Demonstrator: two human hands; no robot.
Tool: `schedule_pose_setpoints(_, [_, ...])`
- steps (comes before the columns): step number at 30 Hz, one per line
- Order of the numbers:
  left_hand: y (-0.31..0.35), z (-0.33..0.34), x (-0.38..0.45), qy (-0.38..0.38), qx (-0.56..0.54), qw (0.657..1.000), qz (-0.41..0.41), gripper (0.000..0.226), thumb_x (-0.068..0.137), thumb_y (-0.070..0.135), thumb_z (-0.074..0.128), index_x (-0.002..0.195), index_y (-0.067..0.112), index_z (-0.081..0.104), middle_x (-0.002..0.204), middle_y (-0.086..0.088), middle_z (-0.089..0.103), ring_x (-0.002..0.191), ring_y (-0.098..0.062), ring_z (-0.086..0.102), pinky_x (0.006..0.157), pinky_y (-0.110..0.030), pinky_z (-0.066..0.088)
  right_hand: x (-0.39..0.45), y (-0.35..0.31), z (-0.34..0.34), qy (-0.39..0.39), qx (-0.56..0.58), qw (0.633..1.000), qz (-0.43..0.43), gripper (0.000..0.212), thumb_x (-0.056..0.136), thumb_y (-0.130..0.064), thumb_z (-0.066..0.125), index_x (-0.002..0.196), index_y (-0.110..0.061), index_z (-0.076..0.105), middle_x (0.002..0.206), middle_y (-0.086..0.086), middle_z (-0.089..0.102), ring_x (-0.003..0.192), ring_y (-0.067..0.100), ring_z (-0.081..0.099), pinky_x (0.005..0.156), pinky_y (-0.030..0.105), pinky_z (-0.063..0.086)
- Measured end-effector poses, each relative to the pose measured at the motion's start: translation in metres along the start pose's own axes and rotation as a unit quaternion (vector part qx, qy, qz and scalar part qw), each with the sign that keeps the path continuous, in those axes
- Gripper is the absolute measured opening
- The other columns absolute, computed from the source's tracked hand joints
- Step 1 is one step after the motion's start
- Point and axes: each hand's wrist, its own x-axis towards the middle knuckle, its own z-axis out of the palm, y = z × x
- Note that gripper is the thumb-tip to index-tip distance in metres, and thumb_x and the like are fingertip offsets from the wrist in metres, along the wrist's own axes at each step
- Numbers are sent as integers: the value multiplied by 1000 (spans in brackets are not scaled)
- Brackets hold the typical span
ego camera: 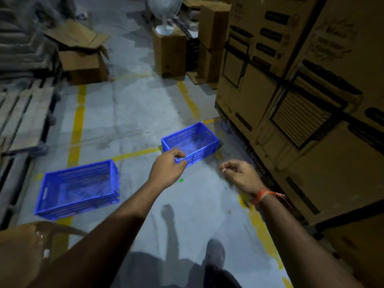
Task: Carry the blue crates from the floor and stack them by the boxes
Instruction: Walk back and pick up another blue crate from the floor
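Two blue slatted crates lie on the grey floor. The farther crate [190, 142] sits beside the tall stack of cardboard boxes [291, 96] on the right. The nearer, larger-looking crate [79, 188] lies at the left over a yellow floor line. My left hand [168, 169] reaches forward in the air, its loosely curled fingers overlapping the far crate's near corner in the picture; it holds nothing that I can see. My right hand [241, 173], with an orange thread band at the wrist, hovers to the right of that crate, fingers loosely curled and empty.
Wooden pallets [22, 121] line the left side. An open carton [83, 59] and upright cartons [169, 53] with a white fan [165, 15] on top stand at the back. Another carton [22, 252] is at my lower left. My foot [215, 252] is below.
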Motion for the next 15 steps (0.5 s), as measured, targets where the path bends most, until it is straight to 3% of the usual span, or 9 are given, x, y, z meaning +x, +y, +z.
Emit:
schedule_pose_setpoints(6, [-28,33,95,-20,-29,998,-50,16,85,33,64,100,28,69,103,10,73,85,-14,69,87,-32,53,121,51,1,-53,4,999,11,21,76,-35,61,87,-21,72,85,-4,75,75,4,63,76,30,52])
schedule_pose_setpoints(11, [-30,65,173,-12,-54,992,-111,10,89,18,66,97,21,70,81,8,69,60,5,60,67,-20,46,224,83,-8,-96,-21,995,35,11,80,-24,62,85,-22,72,85,-8,74,78,8,66,79,28,52])
schedule_pose_setpoints(13, [-29,75,205,-2,-43,991,-127,11,88,15,65,97,20,70,84,10,68,65,5,59,68,-13,41,265,92,-10,-116,-29,992,37,10,82,-23,62,85,-24,71,86,-9,74,80,8,66,79,27,52])
schedule_pose_setpoints(15, [-32,82,234,7,-32,987,-155,13,88,17,63,99,19,71,91,9,68,79,-5,61,73,-18,41,302,98,-10,-133,-46,989,36,9,83,-22,62,84,-25,70,85,-10,73,77,6,64,77,24,50])
